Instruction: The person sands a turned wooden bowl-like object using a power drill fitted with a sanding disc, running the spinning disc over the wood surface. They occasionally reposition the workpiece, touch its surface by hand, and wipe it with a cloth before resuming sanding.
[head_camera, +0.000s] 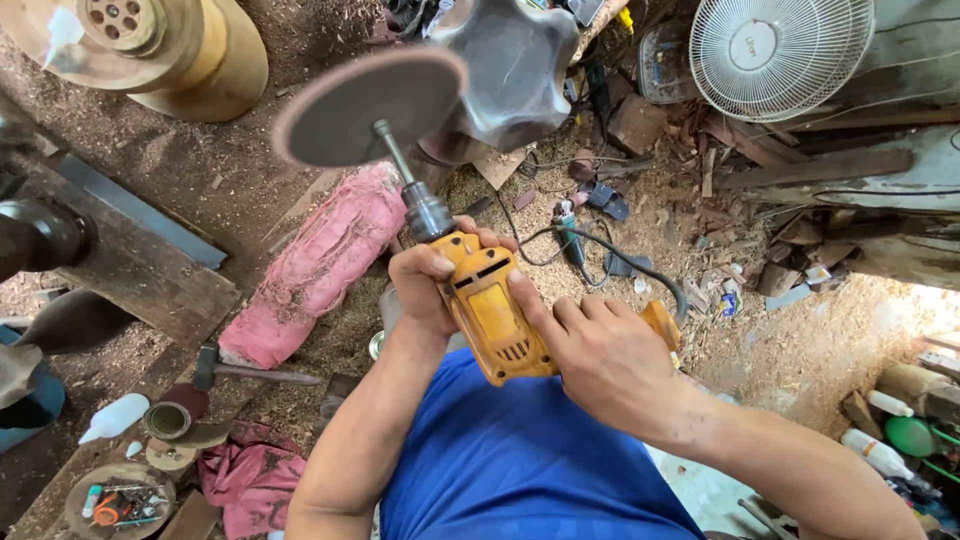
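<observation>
Head view, looking down past a blue shirt (520, 460) onto a sawdust floor (800, 350). Standing at 1 o'clock, a white fan (780, 50); at 11 o'clock, a turned wooden piece (190, 50). Lying at 9 o'clock of the drill, a pink bundle (315, 265), dusted with shavings. Sitting at centre, a yellow drill (495, 315), pointing toward 11 o'clock, carrying a round sanding disc (370, 105) on its shaft, the disc close beside a dark lobed bowl (505, 70) at 12 o'clock. Wrapping the drill's front just behind the chuck, left hand (425, 290), closed on the body. Gripping the rear, right hand (605, 355), fingers lying along the housing. Resting at 8 o'clock, a hammer (240, 370) and a white bottle (115, 418).
</observation>
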